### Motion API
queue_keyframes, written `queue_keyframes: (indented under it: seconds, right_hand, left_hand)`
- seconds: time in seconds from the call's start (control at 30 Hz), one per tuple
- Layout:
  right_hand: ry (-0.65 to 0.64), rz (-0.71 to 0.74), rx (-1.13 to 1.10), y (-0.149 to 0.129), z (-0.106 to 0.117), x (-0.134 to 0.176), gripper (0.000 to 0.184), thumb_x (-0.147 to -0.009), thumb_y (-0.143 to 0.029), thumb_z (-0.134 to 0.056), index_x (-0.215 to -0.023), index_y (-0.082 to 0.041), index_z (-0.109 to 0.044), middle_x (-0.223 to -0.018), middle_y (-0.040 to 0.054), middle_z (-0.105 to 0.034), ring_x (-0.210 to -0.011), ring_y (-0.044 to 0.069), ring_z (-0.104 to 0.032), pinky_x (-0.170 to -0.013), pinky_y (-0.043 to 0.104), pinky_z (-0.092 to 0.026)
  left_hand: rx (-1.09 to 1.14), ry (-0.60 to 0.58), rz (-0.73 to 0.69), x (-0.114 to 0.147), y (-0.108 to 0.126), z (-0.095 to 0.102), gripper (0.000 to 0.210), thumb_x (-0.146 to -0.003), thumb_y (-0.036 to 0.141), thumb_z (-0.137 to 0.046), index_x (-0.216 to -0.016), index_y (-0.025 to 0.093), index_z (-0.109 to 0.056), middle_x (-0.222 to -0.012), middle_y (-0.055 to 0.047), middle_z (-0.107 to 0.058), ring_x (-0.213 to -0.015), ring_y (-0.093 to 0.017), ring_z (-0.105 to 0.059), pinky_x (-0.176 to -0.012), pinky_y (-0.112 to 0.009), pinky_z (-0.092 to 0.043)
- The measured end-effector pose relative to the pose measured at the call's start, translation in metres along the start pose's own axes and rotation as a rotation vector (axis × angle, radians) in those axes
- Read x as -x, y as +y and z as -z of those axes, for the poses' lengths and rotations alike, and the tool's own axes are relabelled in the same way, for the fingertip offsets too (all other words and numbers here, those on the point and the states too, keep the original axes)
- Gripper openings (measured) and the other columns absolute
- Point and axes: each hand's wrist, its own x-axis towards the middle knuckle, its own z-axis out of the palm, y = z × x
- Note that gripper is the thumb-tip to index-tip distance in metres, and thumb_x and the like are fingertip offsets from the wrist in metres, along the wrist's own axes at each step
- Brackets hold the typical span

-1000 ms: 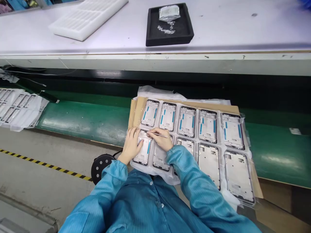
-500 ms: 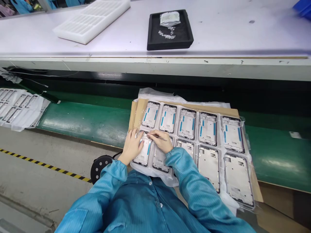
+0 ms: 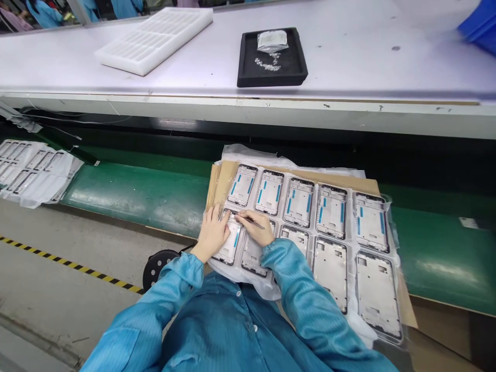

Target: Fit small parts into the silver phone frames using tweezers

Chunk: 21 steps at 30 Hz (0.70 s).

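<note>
While leaning over a translucent tray [image 3: 350,217] of phone frames, reaching forward with both arms, forearms converging on the lower row's far-left pocket. Angling left sleeve [image 3: 170,289] up from lower left, cuff gathered at the wrist. Laying left hand [image 3: 211,233] palm down over the left side of the far-left phone frame [image 3: 228,250], fingers slightly apart, a bit bent, pointing away from the body, thumb lying over the frame's face toward the right. Not visibly clamped on anything; underside of fingertips hidden.

Slanting right sleeve [image 3: 306,279] in from lower right, across the lower row. Turning right hand [image 3: 256,227] inward to the left, fingers curled together and pinched on a thin dark tool [image 3: 253,222], held low and near-flat over the frame's top end, close beside the left index finger. Cannot tell about contact at the tip, too small.

Showing blue strips on the five upper-row frames [image 3: 298,199], one blue strip [image 3: 236,237] on the far-left lower one. Resting on cardboard [image 3: 223,181] over a green shelf [image 3: 139,191]. Above, on the bench [image 3: 349,67]: black tray [image 3: 271,81] with bag [image 3: 272,40] and small clear pieces [image 3: 268,66], white slotted block [image 3: 143,59] to its left.
</note>
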Motion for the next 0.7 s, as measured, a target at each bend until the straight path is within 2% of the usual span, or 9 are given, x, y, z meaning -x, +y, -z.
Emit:
queue_keyframes:
  seconds: [0.23, 0.47, 0.7]
  right_hand:
    - [-0.008, -0.029, -0.017, 0.0001, 0.0044, -0.0082, 0.034, -0.087, -0.051, -0.070, -0.072, -0.021, -0.072, -0.074, 0.0055, -0.075, -0.067, 0.021, -0.070, -0.066, 0.033, -0.058]
    - [-0.025, -0.026, -0.040, 0.0046, 0.0055, -0.0067, 0.030, -0.088, -0.047, -0.070, -0.074, -0.020, -0.071, -0.073, 0.0053, -0.075, -0.064, 0.020, -0.069, -0.062, 0.031, -0.057]
    - [0.022, 0.040, -0.014, 0.0056, 0.0039, -0.0043, 0.027, -0.089, -0.043, -0.070, -0.074, -0.021, -0.071, -0.072, 0.0041, -0.074, -0.064, 0.020, -0.070, -0.063, 0.031, -0.057]
  left_hand:
    - [0.012, -0.056, -0.126, -0.0117, -0.0047, 0.0069, 0.049, -0.092, 0.018, -0.048, -0.140, 0.013, -0.054, -0.159, -0.017, -0.043, -0.144, -0.032, -0.042, -0.115, -0.051, -0.039]
    - [0.016, -0.037, -0.099, -0.0074, -0.0033, 0.0054, 0.050, -0.091, 0.017, -0.049, -0.141, 0.015, -0.054, -0.158, -0.015, -0.045, -0.142, -0.032, -0.044, -0.114, -0.050, -0.040]
    - [-0.076, -0.060, -0.103, -0.0072, 0.0001, 0.0039, 0.051, -0.092, 0.019, -0.049, -0.142, 0.011, -0.052, -0.160, -0.016, -0.042, -0.140, -0.034, -0.045, -0.113, -0.050, -0.040]
